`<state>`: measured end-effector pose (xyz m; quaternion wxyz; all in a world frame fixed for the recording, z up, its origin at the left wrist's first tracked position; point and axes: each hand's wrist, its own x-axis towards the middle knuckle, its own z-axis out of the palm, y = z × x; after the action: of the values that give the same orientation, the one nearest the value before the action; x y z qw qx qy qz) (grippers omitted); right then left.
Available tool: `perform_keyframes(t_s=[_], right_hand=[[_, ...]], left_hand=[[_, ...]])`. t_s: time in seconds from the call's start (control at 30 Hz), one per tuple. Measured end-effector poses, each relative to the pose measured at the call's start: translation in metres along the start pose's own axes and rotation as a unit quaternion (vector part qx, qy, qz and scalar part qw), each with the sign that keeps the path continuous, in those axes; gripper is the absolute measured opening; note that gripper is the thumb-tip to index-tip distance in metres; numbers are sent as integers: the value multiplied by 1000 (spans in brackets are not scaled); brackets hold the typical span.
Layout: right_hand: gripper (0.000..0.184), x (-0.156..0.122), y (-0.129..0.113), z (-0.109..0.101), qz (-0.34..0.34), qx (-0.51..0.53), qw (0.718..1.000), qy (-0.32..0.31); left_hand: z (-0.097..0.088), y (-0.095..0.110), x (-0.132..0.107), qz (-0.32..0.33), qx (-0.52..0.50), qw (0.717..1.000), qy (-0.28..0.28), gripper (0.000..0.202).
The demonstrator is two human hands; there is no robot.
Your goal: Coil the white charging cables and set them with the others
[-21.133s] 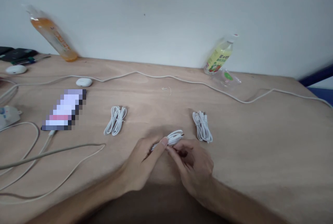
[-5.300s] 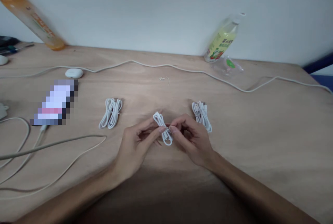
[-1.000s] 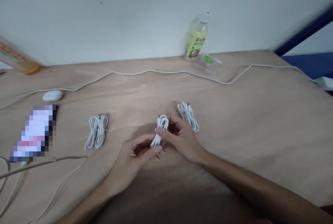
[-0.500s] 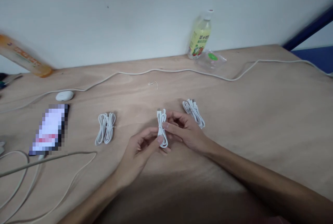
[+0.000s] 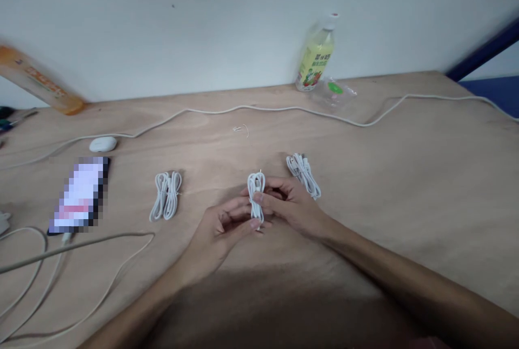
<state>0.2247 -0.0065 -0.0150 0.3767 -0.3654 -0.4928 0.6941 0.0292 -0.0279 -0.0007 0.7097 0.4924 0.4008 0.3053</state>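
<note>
A small coiled white cable [image 5: 255, 191] stands upright between both my hands at the middle of the wooden table [image 5: 405, 176]. My right hand [image 5: 292, 209] pinches its middle with thumb and forefinger. My left hand [image 5: 221, 232] pinches its lower end from below. A second bundled white cable [image 5: 303, 174] lies just behind my right hand. A third bundled white cable [image 5: 166, 201] lies to the left, apart from my hands.
A phone [image 5: 80, 194] lies at the left with a plugged-in cord [image 5: 73, 246] trailing forward. A long white cord [image 5: 259, 109] crosses the back. A white earbud case [image 5: 102, 144], a yellow-green bottle [image 5: 316, 57], an orange bottle [image 5: 38, 81] and a plastic wrapper [image 5: 335, 91] stand near the wall.
The coiled cable has turned upright and been drawn tighter between my hands. My left fingers have moved up to its lower end. The view has shifted slightly.
</note>
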Motion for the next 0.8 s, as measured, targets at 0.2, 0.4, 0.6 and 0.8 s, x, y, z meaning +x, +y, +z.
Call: perform_keyframes(t_s=[0.2, 0.4, 0.6, 0.8], right_hand=[[47, 2, 6, -2, -31, -85, 991, 97], [50, 3, 6, 0, -27, -104, 987, 117], [46, 2, 8, -5, -24, -59, 996, 63], [46, 3, 9, -3, -51, -65, 994, 78]], left_hand=[[4, -8, 2, 41, 36, 998, 39, 20], [3, -14, 1, 25, 13, 999, 30, 20], [0, -5, 0, -17, -44, 999, -14, 32], [2, -8, 1, 26, -27, 999, 10, 24]])
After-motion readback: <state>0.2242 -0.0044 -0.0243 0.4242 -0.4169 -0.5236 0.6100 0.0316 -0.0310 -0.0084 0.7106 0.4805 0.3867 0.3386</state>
